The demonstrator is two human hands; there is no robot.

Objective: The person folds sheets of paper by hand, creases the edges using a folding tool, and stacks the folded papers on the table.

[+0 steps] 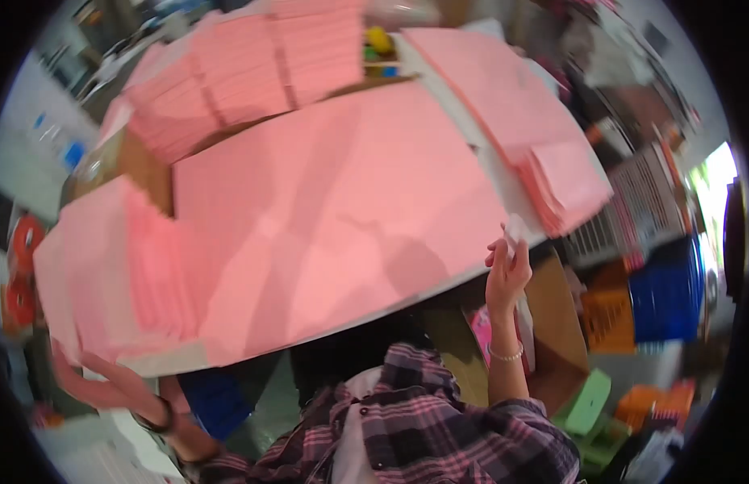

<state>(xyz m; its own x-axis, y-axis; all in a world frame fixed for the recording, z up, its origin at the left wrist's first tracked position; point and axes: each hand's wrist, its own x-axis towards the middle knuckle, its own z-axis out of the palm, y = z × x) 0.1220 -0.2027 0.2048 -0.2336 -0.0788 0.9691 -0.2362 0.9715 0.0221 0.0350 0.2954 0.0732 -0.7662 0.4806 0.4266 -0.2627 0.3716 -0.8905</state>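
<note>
A large pink sheet (pixel 350 194) lies spread over the white-edged table. At its near left, a fanned stack of pink sheets (pixel 108 274) overhangs the table edge. My left hand (pixel 92 383) is at that stack's near corner, its thumb and fingers around the edge, with the fingertips partly hidden. Over the right edge of the large sheet, my right hand (pixel 510 278) is raised, pinching a small whitish piece (pixel 515 229) whose kind I cannot make out.
Tall piles of pink sheets (pixel 237 73) stand along the back. More folded pink sheets (pixel 564 181) rest on the right side of the table. An open cardboard box (pixel 556 315) is below my right arm, near a blue container (pixel 669 290) and a green plastic item (pixel 588 403).
</note>
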